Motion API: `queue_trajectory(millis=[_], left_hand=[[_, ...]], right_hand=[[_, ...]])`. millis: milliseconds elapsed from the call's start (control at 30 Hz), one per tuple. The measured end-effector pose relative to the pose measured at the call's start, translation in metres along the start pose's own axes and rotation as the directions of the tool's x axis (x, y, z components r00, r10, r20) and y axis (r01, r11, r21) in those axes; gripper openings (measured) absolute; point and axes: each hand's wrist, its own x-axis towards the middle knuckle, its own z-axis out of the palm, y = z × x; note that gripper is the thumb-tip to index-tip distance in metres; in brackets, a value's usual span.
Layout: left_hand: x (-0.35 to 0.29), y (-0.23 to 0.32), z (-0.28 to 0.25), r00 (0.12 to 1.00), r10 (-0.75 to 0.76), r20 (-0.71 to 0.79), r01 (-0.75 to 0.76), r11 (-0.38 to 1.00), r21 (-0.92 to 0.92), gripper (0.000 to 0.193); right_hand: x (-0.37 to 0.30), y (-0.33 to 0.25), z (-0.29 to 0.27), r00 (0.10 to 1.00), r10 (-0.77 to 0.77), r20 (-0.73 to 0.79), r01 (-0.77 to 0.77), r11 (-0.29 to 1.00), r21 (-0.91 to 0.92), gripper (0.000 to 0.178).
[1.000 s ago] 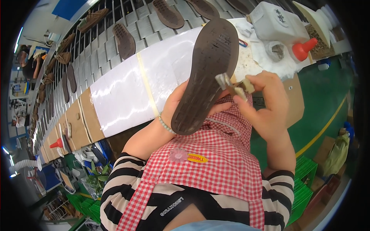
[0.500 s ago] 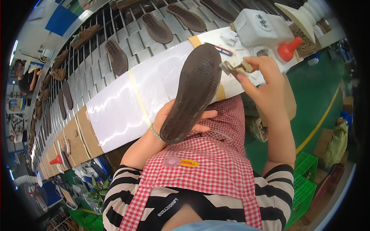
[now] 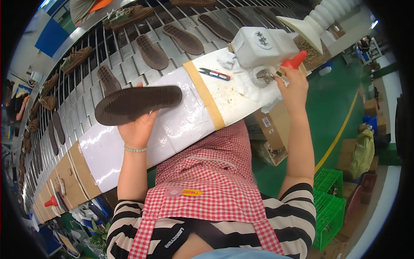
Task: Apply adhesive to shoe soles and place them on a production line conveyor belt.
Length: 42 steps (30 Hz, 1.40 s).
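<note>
A dark brown shoe sole rests lengthwise across my left hand, above the white work board. My thumb and fingers support it from beneath and behind, and part of the fingers is hidden by it. Between the thumb and fingertips of my right hand is a small tan, brush-like tool. Its tip is at a small clear cup; whether it dips inside I cannot tell. Thread snips with a red and blue handle lie left of the cup.
Behind the board runs a slatted metal conveyor carrying several soles and brown shoes. A white plastic jug, a red nozzle and a white extraction hood stand at the far right. Green crates sit on the floor.
My left hand has carried the sole left and turned it from upright to crosswise. My right hand has taken the brush-like tool from beside the sole to the clear cup.
</note>
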Motion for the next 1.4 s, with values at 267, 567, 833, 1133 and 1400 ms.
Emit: queue_trajectory(millis=[267, 567, 833, 1133, 1400], left_hand=[[-0.049, 0.017, -0.005, 0.984, -0.157, -0.080, 0.167, 0.977, 0.133, 0.050], [-0.077, 0.022, -0.002, 0.881, -0.454, -0.132, 0.469, 0.874, 0.129, 0.084], [-0.056, -0.027, 0.014, 0.929, -0.323, -0.178, 0.304, 0.944, -0.130, 0.076], [-0.028, -0.060, 0.016, 0.941, -0.336, -0.041, 0.322, 0.927, -0.193, 0.055], [-0.033, -0.074, 0.016, 0.952, -0.299, 0.069, 0.303, 0.951, -0.063, 0.044]], right_hand=[[-0.004, 0.004, 0.024, 0.994, 0.035, 0.099, -0.030, 0.998, -0.052, 0.036], [-0.006, 0.011, 0.011, 0.987, 0.075, 0.141, -0.074, 0.997, -0.010, 0.039], [-0.007, -0.044, -0.029, 0.861, 0.303, 0.408, -0.498, 0.344, 0.796, 0.044], [-0.014, -0.207, -0.053, 0.907, -0.413, 0.079, 0.199, 0.587, 0.785, 0.046], [-0.023, -0.225, -0.039, 0.860, -0.509, -0.043, 0.388, 0.596, 0.703, 0.048]])
